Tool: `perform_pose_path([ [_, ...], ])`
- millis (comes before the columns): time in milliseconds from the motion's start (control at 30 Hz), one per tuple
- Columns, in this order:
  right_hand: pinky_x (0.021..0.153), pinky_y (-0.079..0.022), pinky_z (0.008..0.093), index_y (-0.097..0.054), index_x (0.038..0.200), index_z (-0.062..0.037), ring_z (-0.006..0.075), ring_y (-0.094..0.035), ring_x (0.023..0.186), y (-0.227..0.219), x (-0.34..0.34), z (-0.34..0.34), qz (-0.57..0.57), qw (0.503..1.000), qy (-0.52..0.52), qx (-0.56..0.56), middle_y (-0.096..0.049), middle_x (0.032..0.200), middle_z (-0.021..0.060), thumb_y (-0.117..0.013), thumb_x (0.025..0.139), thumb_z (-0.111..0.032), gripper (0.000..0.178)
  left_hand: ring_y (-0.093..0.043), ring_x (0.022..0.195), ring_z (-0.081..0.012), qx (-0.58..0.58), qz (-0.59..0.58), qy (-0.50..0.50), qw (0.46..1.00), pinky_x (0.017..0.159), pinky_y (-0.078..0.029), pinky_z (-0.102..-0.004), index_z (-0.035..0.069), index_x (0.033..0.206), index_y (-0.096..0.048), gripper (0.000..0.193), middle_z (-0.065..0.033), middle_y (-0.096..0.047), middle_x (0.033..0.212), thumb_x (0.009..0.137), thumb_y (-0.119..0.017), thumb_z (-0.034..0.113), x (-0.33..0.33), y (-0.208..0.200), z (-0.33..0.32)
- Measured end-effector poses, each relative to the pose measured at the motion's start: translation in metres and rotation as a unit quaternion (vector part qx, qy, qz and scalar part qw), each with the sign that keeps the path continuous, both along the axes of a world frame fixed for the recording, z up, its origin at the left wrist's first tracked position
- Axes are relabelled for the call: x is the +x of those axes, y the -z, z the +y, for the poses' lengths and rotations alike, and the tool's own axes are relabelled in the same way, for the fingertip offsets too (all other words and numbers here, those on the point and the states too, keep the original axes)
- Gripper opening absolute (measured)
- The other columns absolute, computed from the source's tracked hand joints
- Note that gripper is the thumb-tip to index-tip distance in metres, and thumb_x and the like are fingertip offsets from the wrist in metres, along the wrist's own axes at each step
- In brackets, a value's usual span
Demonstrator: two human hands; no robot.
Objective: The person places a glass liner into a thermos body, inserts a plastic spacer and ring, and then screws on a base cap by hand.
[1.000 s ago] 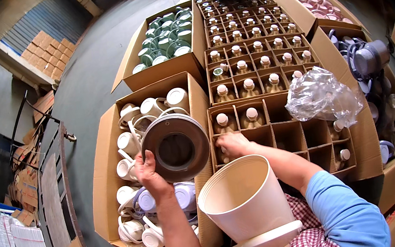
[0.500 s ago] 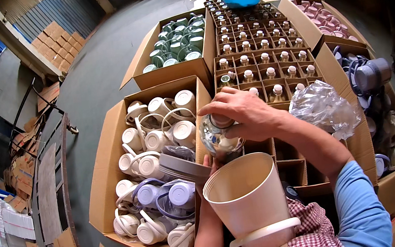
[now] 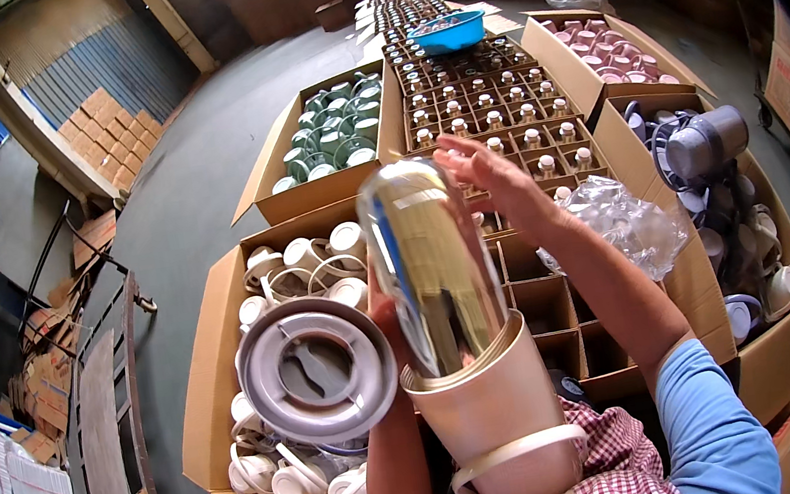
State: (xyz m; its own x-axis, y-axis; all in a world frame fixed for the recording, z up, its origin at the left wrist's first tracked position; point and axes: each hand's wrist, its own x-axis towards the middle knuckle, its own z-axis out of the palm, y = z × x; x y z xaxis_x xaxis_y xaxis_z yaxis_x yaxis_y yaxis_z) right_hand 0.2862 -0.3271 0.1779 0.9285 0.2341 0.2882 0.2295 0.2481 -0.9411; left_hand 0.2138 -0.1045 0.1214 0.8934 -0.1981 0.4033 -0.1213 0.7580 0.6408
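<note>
The glass bottle [image 3: 433, 262] is shiny gold, round end up. My right hand [image 3: 497, 180] is up beside it, fingers spread. My left hand [image 3: 386, 317] is mostly hidden; I can't tell its grip.

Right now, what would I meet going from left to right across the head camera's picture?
Metal cart, grey ring, shiny bottle, the person's right hand, crumpled clear plastic bag, purple-grey container.
</note>
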Motion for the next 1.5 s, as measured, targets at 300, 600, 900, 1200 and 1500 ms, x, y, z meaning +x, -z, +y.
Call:
perform_pose_path([
  [300,0.093,-0.047,0.033,-0.059,0.12,0.0007,0.0214,-0.062,0.105,0.018,-0.005,-0.041,0.064,0.965,-0.249,0.052,-0.065,0.114,0.0134,-0.07,0.069,-0.007,0.052,-0.048,0.122,-0.0333,0.034,-0.09,-0.031,0.995,0.093,-0.045,-0.0538,0.008,0.067,-0.059,0.039,-0.0173,-0.053,0.129,0.091,-0.053,0.038,-0.036,0.019,0.012],
  [600,0.077,-0.05,0.0346,-0.069,0.105,-0.0049,0.0252,-0.066,0.085,-0.035,-0.063,0.023,-0.103,0.786,-0.223,-0.567,-0.07,0.09,0.0137,-0.063,0.081,-0.051,0.052,-0.04,0.129,-0.0392,-0.055,0.146,-0.063,0.986,0.099,-0.038,-0.0643,0.007,0.14,-0.036,0.06,-0.021,-0.041,0.14,0.092,-0.05,0.041,-0.016,0.023,0.029],
  [900,0.074,-0.051,0.0302,-0.067,0.11,-0.0024,0.0188,-0.066,0.081,0.003,-0.055,0.001,-0.096,0.831,-0.383,-0.391,-0.07,0.092,0.0118,-0.078,0.073,-0.039,0.054,-0.058,0.108,-0.0282,0.056,0.077,-0.338,0.936,0.097,-0.046,-0.0415,-0.003,0.125,-0.05,0.053,-0.0157,-0.058,0.12,0.083,-0.067,0.025,-0.018,0.025,0.036],
  [1200,0.079,-0.053,0.0364,-0.067,0.092,-0.0031,0.0176,-0.064,0.089,0.042,-0.043,-0.015,0.121,0.991,-0.019,0.05,-0.068,0.097,0.0117,-0.06,0.088,-0.033,0.031,-0.06,0.088,-0.0184,0.247,-0.155,-0.448,0.845,0.079,-0.049,-0.0318,-0.006,0.115,-0.052,0.09,-0.0113,-0.062,0.1,0.07,-0.066,0.071,-0.04,-0.002,-0.005],
  [1500,0.092,-0.046,0.0371,-0.058,0.068,-0.0001,0.0331,-0.061,0.104,0.068,-0.033,0.009,0.09,0.94,-0.266,0.193,-0.068,0.086,0.0185,-0.053,0.08,-0.019,0.023,-0.064,0.068,-0.0244,0.471,-0.285,-0.185,0.814,0.061,-0.05,-0.0317,0.0,0.089,-0.071,0.032,-0.0146,-0.065,0.078,0.061,-0.078,0.014,-0.04,-0.07,-0.018],
])
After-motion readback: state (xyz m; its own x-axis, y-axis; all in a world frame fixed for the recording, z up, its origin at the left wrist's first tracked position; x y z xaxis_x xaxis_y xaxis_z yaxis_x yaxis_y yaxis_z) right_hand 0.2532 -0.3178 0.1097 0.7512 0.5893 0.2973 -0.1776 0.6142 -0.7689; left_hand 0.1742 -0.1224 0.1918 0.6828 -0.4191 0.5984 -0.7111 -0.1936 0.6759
